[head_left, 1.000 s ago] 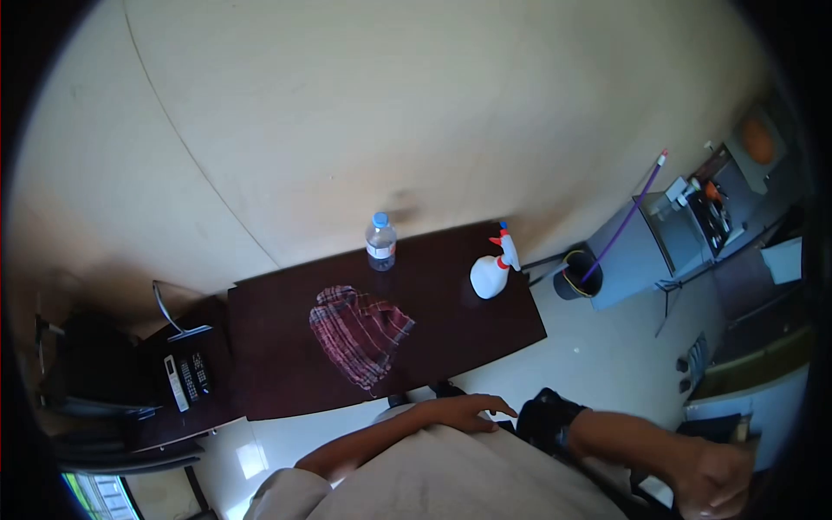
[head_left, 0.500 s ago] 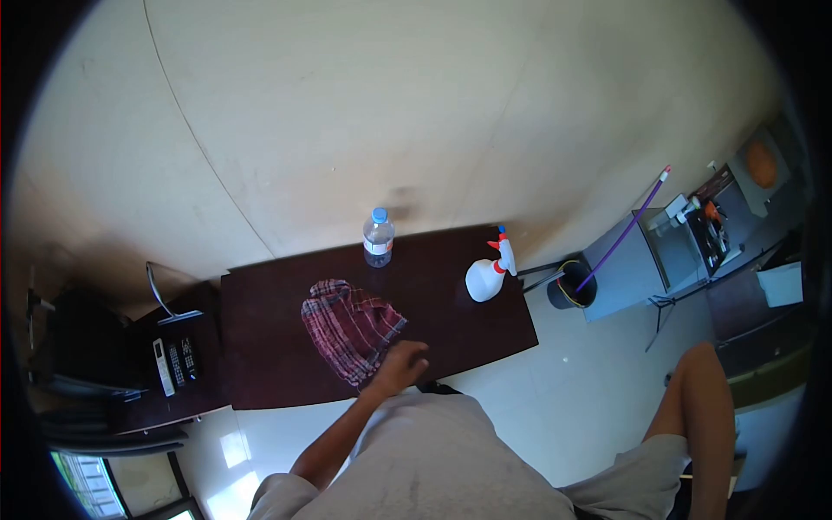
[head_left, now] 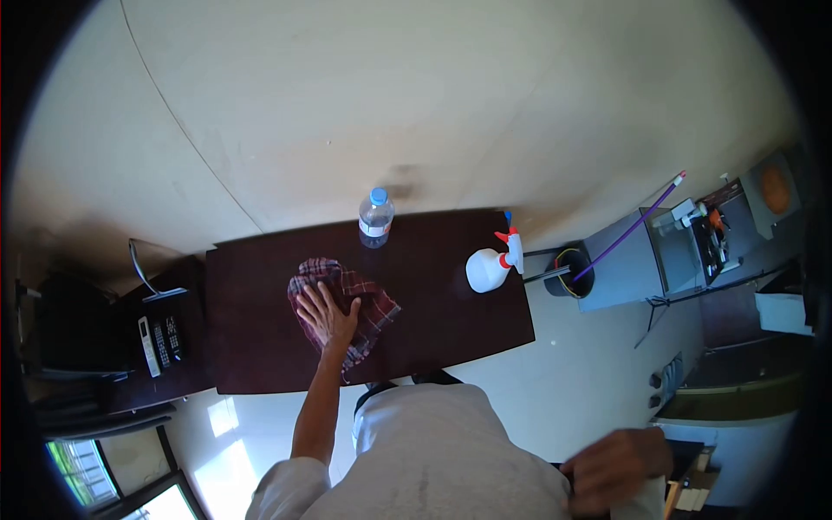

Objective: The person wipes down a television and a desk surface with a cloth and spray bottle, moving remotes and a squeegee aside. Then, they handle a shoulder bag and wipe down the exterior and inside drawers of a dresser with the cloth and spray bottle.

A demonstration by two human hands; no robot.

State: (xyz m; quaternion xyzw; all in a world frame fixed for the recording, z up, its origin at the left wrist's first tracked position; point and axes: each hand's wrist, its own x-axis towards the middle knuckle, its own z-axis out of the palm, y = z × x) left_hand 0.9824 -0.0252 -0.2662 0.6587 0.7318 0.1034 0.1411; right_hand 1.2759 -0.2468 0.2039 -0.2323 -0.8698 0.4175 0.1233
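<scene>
Left hand [head_left: 332, 324], in from the desk's [head_left: 451, 303] near edge, spreads open fingers across plaid cloth [head_left: 374, 319]; right hand's [head_left: 620, 468] fingers blurred, state unclear.

Dk red plaid cloth [head_left: 374, 310], rumpled, lying on dk brown table [head_left: 451, 321] w/ L hand [head_left: 329, 322] on it

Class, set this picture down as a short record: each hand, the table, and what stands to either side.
Left hand: spread flat on checked cloth
Right hand: blurred, beside the body, away from the cloth
Table: bears the cloth, blue-capped bottle and white spray bottle
Right side: dark bucket, purple pole rising from it
Left side: device with keys
</scene>
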